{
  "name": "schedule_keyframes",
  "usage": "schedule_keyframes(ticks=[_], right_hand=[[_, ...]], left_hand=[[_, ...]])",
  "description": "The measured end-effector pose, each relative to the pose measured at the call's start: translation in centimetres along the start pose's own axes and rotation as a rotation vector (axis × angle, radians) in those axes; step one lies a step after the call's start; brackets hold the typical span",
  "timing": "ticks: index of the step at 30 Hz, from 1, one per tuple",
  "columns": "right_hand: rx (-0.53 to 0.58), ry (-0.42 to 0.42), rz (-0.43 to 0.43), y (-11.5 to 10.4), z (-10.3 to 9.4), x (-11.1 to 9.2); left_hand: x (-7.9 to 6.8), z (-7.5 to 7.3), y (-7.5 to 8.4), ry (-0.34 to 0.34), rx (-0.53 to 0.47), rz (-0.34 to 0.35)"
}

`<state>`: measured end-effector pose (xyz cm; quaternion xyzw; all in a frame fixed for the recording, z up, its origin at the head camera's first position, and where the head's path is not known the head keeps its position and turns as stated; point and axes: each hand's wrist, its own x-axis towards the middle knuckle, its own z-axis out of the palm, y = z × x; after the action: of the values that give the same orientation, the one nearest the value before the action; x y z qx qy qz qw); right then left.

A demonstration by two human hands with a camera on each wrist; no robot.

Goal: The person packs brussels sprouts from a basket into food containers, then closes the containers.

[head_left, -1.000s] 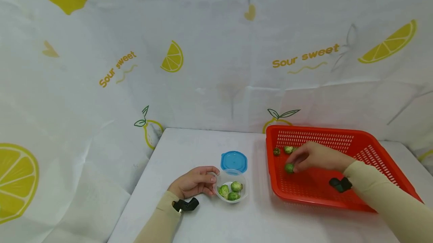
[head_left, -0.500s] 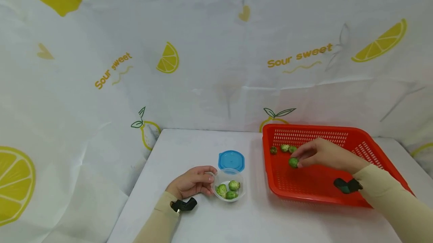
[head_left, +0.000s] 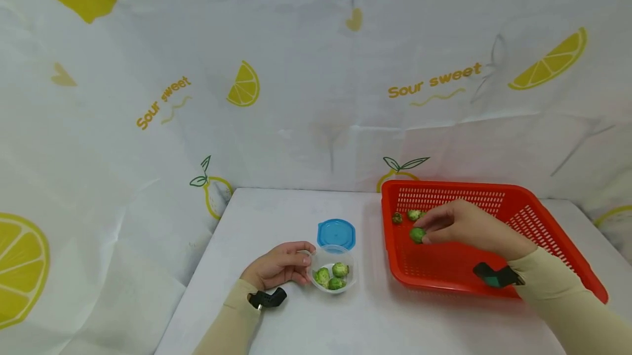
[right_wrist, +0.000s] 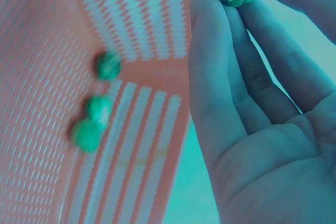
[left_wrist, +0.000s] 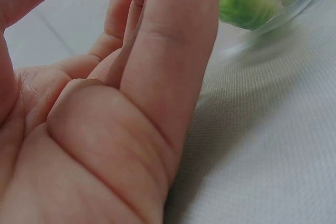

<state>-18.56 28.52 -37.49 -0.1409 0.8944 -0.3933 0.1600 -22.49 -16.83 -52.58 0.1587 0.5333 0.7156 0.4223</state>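
Right Grip (head_left: 461,226) Pinching Round Green Sprout (head_left: 417,235) Over Red Plastic Basket (head_left: 434,264)

The basket is containing three loose sprouts (right_wrist: 108,65); a clear round plastic bowl (head_left: 323,260), three pale sprouts (head_left: 340,270). Left grip (head_left: 282,265) is clasping its rim. The pinched sprout is hanging further left than half a second earlier. White lemon-print backdrop (head_left: 306,69) is displaying "Sour sweet" twice.

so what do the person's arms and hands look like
The left hand and right hand are bare. The left sleeve and right sleeve are long and plain cream. The left wrist camera is black; the right wrist camera is black with a dark green patch.
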Motion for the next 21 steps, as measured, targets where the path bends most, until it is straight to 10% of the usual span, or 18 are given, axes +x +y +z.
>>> schedule_keyframes(ticks=[21], right_hand=[[0.093, -0.004, -0.064, -8.5, 8.9, 4.7]], left_hand=[[0.1, -0.2, 0.1, 0.019, -0.011, -0.022]])
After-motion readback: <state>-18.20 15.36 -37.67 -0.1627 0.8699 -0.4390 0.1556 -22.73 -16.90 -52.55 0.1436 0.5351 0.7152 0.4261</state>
